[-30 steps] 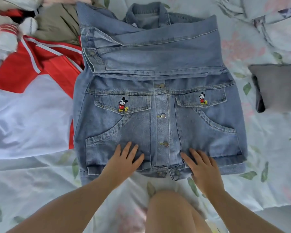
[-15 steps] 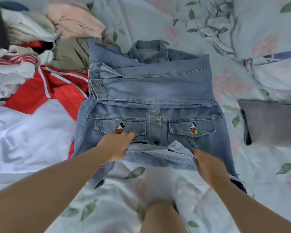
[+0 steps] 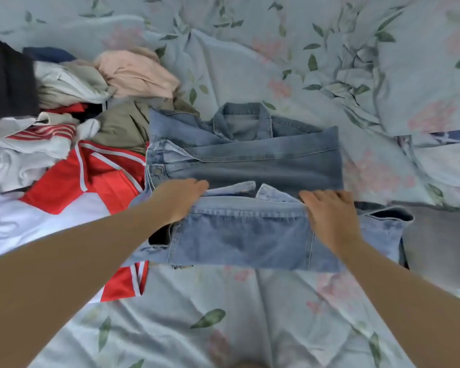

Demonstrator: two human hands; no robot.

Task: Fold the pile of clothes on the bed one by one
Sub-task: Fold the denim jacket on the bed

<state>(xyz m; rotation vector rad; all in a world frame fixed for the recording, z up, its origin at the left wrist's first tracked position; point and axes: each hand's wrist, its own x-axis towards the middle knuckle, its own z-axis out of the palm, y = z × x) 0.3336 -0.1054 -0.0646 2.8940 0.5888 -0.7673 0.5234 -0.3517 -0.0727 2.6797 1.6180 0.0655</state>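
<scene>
Gripping the jacket (image 3: pixel 250 160) by its hem, both hands sat at mid frame. Grip, left hand (image 3: pixel 181 199): fingers curled round the hem edge on the left side, closed on denim. Grip, right hand (image 3: pixel 329 216): fingers bent over the same edge on the right side, thumb hidden under the cloth, looked clamped on it too.

The jacket lay flat on the sheet (image 3: pixel 223 314) at centre frame, collar (image 3: pixel 242 120) toward the top. Its lower part was doubled up over the front, inside face up, so the hem ran across the middle between the two hands. Hem corners at the front opening stuck up just above that line. Sleeves were laid across the chest in a band below the collar. One cuff with a button (image 3: pixel 157 170) showed at the band's left end. The jacket's right edge flared out past the right hand, near a grey cloth (image 3: pixel 441 235) at right of frame. Could not tell if they touched.

The unfolded pile of clothes (image 3: pixel 64 102) sat at upper left: dark item (image 3: pixel 6 75) at the far left edge, peach piece (image 3: pixel 136 73) toward the centre, olive piece (image 3: pixel 122 126) touching the jacket's upper left corner. A red and white shirt (image 3: pixel 77 187) was spread at left of frame, its edge under the jacket's left side. Both forearms came in from the bottom corners. The sheet was pale blue with leaves and pink flowers, rumpled at upper right.
</scene>
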